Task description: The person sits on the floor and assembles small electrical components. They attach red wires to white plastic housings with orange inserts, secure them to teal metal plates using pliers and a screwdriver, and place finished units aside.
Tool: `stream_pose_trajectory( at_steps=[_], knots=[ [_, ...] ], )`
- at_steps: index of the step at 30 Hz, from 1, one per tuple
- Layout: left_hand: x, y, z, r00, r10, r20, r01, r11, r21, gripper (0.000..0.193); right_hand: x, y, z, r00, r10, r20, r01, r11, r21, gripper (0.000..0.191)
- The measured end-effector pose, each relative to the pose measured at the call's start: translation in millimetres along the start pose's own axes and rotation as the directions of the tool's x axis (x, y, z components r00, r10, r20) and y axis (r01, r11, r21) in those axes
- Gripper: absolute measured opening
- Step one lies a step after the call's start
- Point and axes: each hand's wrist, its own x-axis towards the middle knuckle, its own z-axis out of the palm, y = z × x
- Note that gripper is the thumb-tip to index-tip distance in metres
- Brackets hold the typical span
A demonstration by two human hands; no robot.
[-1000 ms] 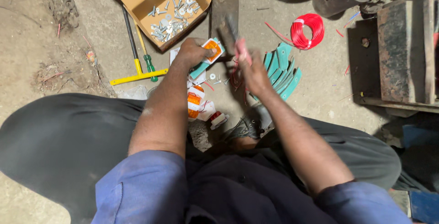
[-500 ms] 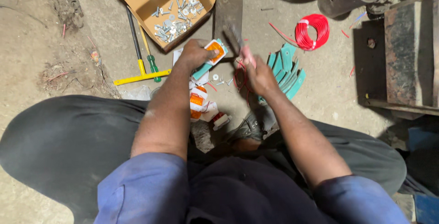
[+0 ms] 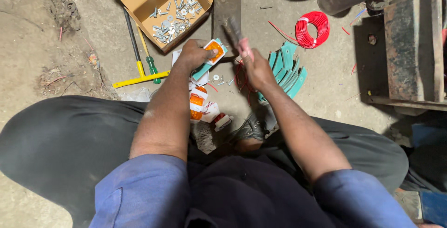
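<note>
Left hand [image 3: 194, 54] clamps a small white-framed orange lamp unit [image 3: 213, 52] above the concrete floor [image 3: 93, 37], its long axis slanting up to the right, while the right hand [image 3: 255, 68] grips a pink-handled tool [image 3: 236, 36] pointing up-left, its tip blurred.

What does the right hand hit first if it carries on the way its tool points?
Likely the dark flat slab just beyond the tool in the right hand; depth is unclear.
</note>
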Motion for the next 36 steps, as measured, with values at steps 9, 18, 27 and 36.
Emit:
stream_pose_trajectory(
  at_steps=[9,18,27,36],
  knots=[
    [-3.1,5.3,-2.0,1.0,0.013,0.018,-0.014,0.997,0.074,0.032,-0.7,-17.7,-3.0,0.994,-0.087,0.071,0.091,0.994,-0.057,0.056],
    [-6.8,10.3,-8.8,0.996,0.09,0.018,-0.091,0.993,0.079,0.067,-58.4,24.9,9.9,0.969,0.189,0.161,-0.175,0.98,-0.098,0.059],
    [-23.8,24.0,-17.7,0.996,0.046,-0.076,-0.084,0.773,-0.629,0.049,-81.8,45.2,19.7,0.704,0.352,0.617,0.126,0.793,-0.596,0.06],
    [-42.7,49.7,28.0,0.987,0.018,-0.157,-0.133,0.632,-0.764,0.067,-20.8,-26.5,28.5,0.99,0.104,0.096,-0.135,0.488,0.862,0.052]
  ],
)
